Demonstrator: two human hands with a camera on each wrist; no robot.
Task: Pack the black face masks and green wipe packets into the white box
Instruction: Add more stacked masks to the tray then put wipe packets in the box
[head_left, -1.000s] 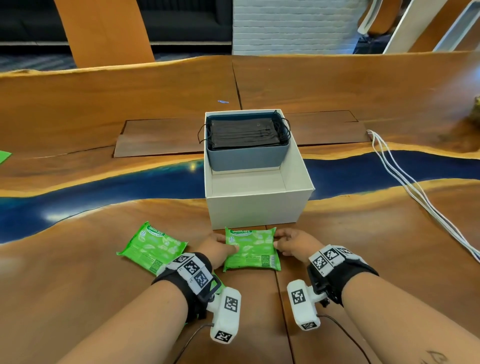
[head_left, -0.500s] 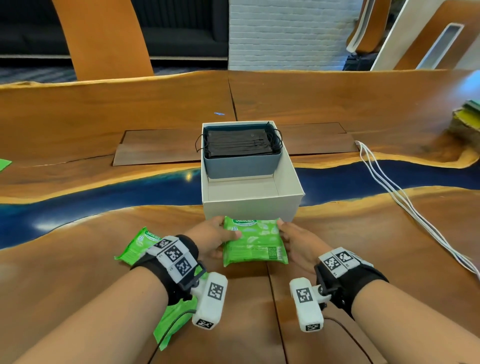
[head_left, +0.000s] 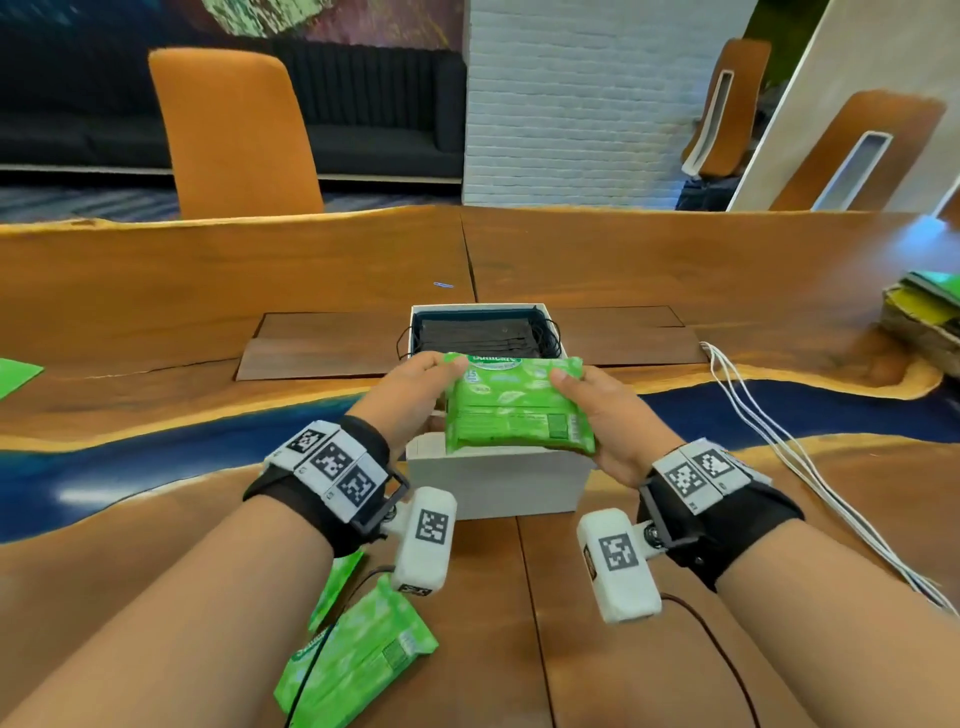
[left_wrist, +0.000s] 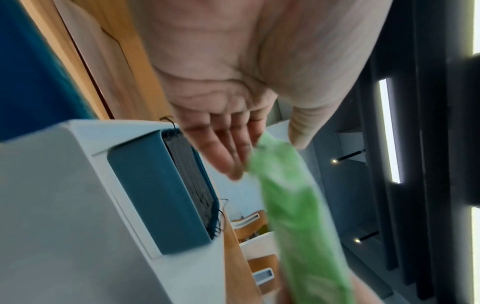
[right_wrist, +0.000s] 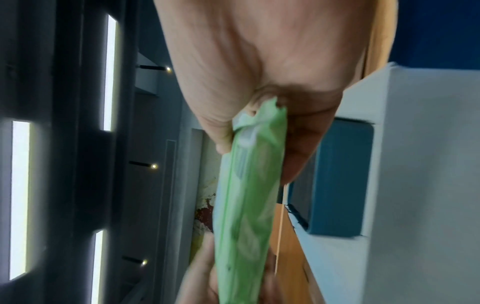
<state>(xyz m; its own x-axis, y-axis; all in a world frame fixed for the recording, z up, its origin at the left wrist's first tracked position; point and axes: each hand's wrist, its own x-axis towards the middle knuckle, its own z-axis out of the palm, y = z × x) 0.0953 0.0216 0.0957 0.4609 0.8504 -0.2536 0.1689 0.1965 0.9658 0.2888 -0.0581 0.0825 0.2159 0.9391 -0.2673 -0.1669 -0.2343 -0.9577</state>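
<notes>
Green wipe packet (head_left: 517, 405) is up in the air, held flat over the open top of the white box (head_left: 498, 483), label side up. Left hand (head_left: 410, 392) has its left end, thumb on top and fingers (left_wrist: 221, 152) stretched out underneath. Right hand (head_left: 608, 410) pinches the right end, thumb over, fingers (right_wrist: 298, 144) curled beneath. Both ends gripped, packet clear of the box walls.

Inside the box, at the far end, sits a blue tray (left_wrist: 155, 195), snug against the walls, and in it lies a stack of black masks (head_left: 475, 338), ear loops spilling over the rim. The near part of the box is hidden under the packet from the head view; the wrist views show only pale inner walls there.

The box stands on the wooden table (head_left: 208, 291), across its blue river strip. More green packets (head_left: 358, 660) lie on the table near the left forearm, one partly hidden beneath it. White cables (head_left: 769, 441) trail along the right side, well apart from the box. An orange chair (head_left: 234, 135) stands beyond the far edge.
</notes>
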